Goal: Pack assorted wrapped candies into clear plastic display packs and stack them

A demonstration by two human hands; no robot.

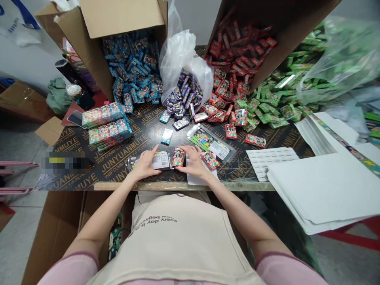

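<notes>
My left hand [145,165] spans a flat black packet [161,160] with a white barcode label, thumb along the near edge and fingers across the far side. A small red printed box [178,157] stands at the packet's right end, between the thumb and fingers of my right hand [194,163]. Another red box [210,159] lies just right of that hand, over a white sheet [202,177]. Behind it is a clear-wrapped black and green packet [212,143] with a barcode label. A blue and white box [166,136] lies beyond my hands.
Cartons of blue boxes [133,67] and red boxes [237,55] stand behind, with a plastic bag of purple boxes [184,95] between. Green boxes [273,105] are heaped right. Wrapped bundles [109,132] sit left. A label sheet [267,162] and white card sheets [329,186] lie right.
</notes>
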